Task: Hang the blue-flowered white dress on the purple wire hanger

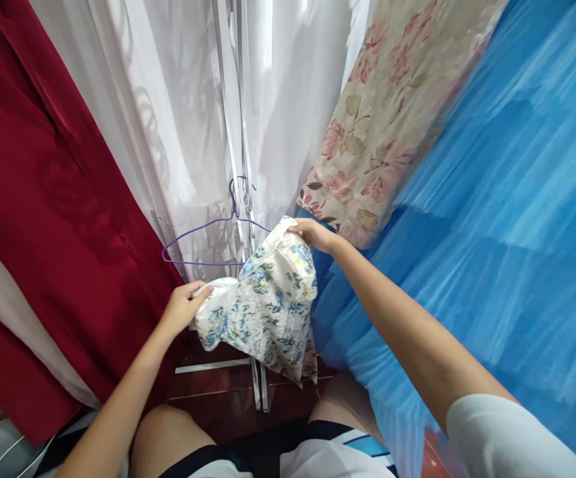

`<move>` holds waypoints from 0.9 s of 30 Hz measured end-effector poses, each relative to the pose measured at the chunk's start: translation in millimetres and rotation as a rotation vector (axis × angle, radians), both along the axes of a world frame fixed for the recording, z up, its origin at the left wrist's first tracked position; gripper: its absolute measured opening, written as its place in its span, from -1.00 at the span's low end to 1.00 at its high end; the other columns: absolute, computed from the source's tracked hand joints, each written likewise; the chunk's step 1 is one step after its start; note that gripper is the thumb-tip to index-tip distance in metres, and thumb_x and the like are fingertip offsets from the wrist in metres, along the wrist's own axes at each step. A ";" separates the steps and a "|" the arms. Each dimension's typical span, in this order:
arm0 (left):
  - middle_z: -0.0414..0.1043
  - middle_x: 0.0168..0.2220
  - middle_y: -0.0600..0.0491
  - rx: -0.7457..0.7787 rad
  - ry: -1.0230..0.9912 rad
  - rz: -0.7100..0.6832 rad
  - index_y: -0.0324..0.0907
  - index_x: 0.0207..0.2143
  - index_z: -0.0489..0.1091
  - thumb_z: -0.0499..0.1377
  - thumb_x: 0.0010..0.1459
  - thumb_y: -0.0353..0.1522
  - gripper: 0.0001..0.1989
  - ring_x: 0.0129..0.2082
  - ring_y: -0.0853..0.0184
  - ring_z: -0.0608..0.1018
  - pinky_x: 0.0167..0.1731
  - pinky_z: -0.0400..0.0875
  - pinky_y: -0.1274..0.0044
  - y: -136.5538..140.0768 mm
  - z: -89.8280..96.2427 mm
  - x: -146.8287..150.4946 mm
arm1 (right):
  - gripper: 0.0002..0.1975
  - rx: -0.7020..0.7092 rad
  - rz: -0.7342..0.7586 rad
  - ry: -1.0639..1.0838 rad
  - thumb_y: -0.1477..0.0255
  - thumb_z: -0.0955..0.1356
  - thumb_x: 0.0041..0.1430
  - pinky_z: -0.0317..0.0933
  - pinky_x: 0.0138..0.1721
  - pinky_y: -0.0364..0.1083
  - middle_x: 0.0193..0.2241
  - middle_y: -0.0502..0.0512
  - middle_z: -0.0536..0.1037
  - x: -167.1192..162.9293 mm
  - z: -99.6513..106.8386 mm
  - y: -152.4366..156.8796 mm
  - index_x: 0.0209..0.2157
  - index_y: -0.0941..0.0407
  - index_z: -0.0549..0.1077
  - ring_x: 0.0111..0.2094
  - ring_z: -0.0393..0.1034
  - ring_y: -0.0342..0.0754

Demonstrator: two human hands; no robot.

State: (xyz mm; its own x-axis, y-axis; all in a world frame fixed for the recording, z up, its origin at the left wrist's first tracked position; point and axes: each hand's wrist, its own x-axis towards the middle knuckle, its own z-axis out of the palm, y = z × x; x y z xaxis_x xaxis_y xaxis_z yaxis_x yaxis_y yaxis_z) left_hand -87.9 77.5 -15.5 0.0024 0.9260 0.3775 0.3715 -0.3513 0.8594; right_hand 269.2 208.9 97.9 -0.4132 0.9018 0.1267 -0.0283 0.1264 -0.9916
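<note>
A white floral blouse [272, 312] with blue and yellow print hangs between my two hands. My left hand [185, 305] pinches its left edge, thumb on top. On the other side, my right hand [312, 234] is closed on the upper right edge, near the white trim. Behind the garment a purple wire hanger [198, 228] hangs with its hook up. The blouse covers the hanger's right part, so I cannot tell whether fabric is looped over it there.
A white metal rack post [232, 119] stands upright in front of white curtains [178, 133]. Red fabric [68, 199] hangs at left. At right hang a pink-flowered cloth [367, 153] and blue tulle [507, 219]. Dark red tiled floor [208, 398] lies below.
</note>
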 end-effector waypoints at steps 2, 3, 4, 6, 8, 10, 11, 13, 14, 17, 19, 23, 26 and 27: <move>0.53 -0.41 0.01 0.105 0.215 0.036 -0.12 -0.47 0.55 0.33 -0.05 -0.11 -0.73 -0.31 0.20 0.49 0.09 0.21 0.27 5.2 14.9 -31.6 | -0.72 -0.007 0.082 0.000 0.40 0.49 -0.18 0.26 -0.48 -0.16 -0.48 0.07 0.59 -14.3 -0.4 -4.6 -0.35 0.19 0.52 -0.50 0.44 -0.07; 0.55 -0.39 0.02 0.149 0.297 0.047 -0.10 -0.50 0.55 0.35 -0.09 -0.12 -0.76 -0.26 0.18 0.50 0.22 0.00 0.19 7.3 19.5 -45.8 | -0.72 -0.002 0.115 0.002 0.39 0.50 -0.16 0.27 -0.48 -0.16 -0.48 0.07 0.59 -19.3 -0.7 -7.4 -0.33 0.18 0.52 -0.50 0.44 -0.08; 0.56 -0.39 0.03 0.178 0.351 0.057 -0.08 -0.52 0.54 0.38 -0.13 -0.13 -0.77 -0.23 0.16 0.51 0.27 -0.23 0.14 9.1 22.9 -58.9 | -0.71 0.006 0.143 0.005 0.38 0.50 -0.15 0.28 -0.48 -0.17 -0.47 0.07 0.60 -22.6 -0.9 -10.1 -0.32 0.18 0.52 -0.50 0.45 -0.08; 0.57 -0.41 0.06 0.177 0.377 0.079 -0.08 -0.56 0.49 0.42 -0.20 -0.15 -0.75 -0.21 0.14 0.53 0.25 -0.48 0.09 12.2 28.0 -81.5 | -0.69 0.010 0.192 0.005 0.38 0.52 -0.12 0.32 -0.45 -0.16 -0.43 0.10 0.62 -24.2 -0.7 -14.8 -0.28 0.18 0.54 -0.46 0.49 -0.07; 0.55 -0.45 0.08 0.133 0.324 0.137 -0.10 -0.56 0.45 0.41 -0.20 -0.17 -0.74 -0.26 0.15 0.53 0.24 -0.35 0.04 17.2 35.2 -98.2 | -0.66 -0.008 0.227 -0.015 0.37 0.52 -0.09 0.37 -0.39 -0.14 -0.38 0.15 0.64 -21.7 1.4 -17.9 -0.24 0.21 0.56 -0.42 0.52 -0.05; 0.53 -0.47 0.09 0.088 0.310 0.198 -0.10 -0.53 0.42 0.34 -0.09 -0.19 -0.78 -0.32 0.17 0.53 0.19 0.01 0.12 26.2 47.3 -108.1 | -0.67 -0.029 0.236 -0.049 0.37 0.52 -0.07 0.39 -0.37 -0.13 -0.36 0.18 0.65 -18.2 5.7 -19.4 -0.24 0.23 0.57 -0.41 0.54 -0.04; 0.53 -0.45 0.09 0.076 0.350 0.212 -0.10 -0.50 0.42 0.28 -0.02 -0.21 -0.82 -0.33 0.18 0.52 0.12 0.17 0.21 32.4 55.3 -110.4 | -0.69 -0.032 0.233 -0.067 0.37 0.52 -0.06 0.40 -0.37 -0.13 -0.36 0.18 0.65 -16.8 8.5 -19.9 -0.25 0.23 0.58 -0.41 0.54 -0.04; 0.52 -0.40 0.05 0.098 0.502 0.219 -0.11 -0.43 0.42 0.12 0.11 -0.27 -0.85 -0.31 0.19 0.51 -0.05 0.32 0.38 46.8 73.7 -109.3 | -0.73 -0.038 0.221 -0.102 0.38 0.52 -0.05 0.40 -0.38 -0.15 -0.38 0.18 0.65 -15.2 14.5 -20.6 -0.29 0.23 0.59 -0.42 0.54 -0.04; 0.51 -0.36 0.02 0.133 0.579 0.229 -0.12 -0.38 0.43 0.06 0.15 -0.30 -0.82 -0.29 0.19 0.51 -0.11 0.33 0.42 54.0 83.3 -105.7 | -0.74 -0.046 0.215 -0.113 0.39 0.53 -0.05 0.40 -0.38 -0.15 -0.38 0.18 0.65 -14.9 17.2 -21.1 -0.30 0.23 0.59 -0.42 0.54 -0.04; 0.51 -0.21 -0.02 0.272 0.564 0.290 -0.15 -0.21 0.42 -0.05 0.20 -0.34 -0.74 -0.21 0.20 0.51 -0.15 0.33 0.45 69.5 108.4 -82.6 | -0.75 -0.086 0.212 -0.111 0.39 0.52 -0.02 0.42 -0.32 -0.12 -0.33 0.20 0.66 -14.8 21.9 -23.7 -0.27 0.21 0.59 -0.38 0.55 -0.02; 0.49 -0.08 -0.03 0.341 0.443 0.226 -0.15 -0.09 0.37 -0.05 0.20 -0.36 -0.70 -0.10 0.23 0.50 -0.10 0.33 0.47 71.0 118.5 -60.9 | -0.74 -0.108 0.235 -0.095 0.39 0.50 -0.01 0.42 -0.27 -0.10 -0.30 0.21 0.65 -14.6 20.0 -27.1 -0.25 0.20 0.58 -0.33 0.55 0.01; 0.44 -0.02 -0.03 0.475 0.384 0.248 -0.16 -0.01 0.30 -0.07 0.20 -0.43 -0.67 -0.08 0.29 0.48 -0.07 0.30 0.49 55.5 120.0 -28.0 | -0.60 -0.033 0.211 -0.026 0.36 0.51 -0.03 0.37 -0.16 -0.09 -0.20 0.14 0.63 -10.5 -2.0 -39.1 -0.11 0.12 0.54 -0.20 0.52 0.00; 0.44 -0.17 -0.02 0.532 0.418 0.462 -0.19 -0.11 0.33 -0.02 0.25 -0.34 -0.78 -0.34 0.34 0.46 -0.24 0.30 0.52 39.7 112.0 -22.5 | -0.63 0.165 -0.029 -0.048 0.26 0.51 -0.04 0.30 -0.33 -0.16 -0.36 0.03 0.59 -1.5 -29.2 -50.3 -0.20 0.13 0.54 -0.36 0.45 -0.09; 0.44 -0.21 0.00 0.539 0.432 0.493 -0.19 -0.16 0.33 0.02 0.25 -0.30 -0.80 -0.40 0.36 0.43 -0.28 0.28 0.53 35.3 109.4 -22.7 | -0.66 0.224 -0.115 -0.058 0.20 0.49 -0.03 0.23 -0.43 -0.19 -0.46 0.00 0.55 2.4 -36.5 -53.6 -0.29 0.16 0.54 -0.45 0.39 -0.14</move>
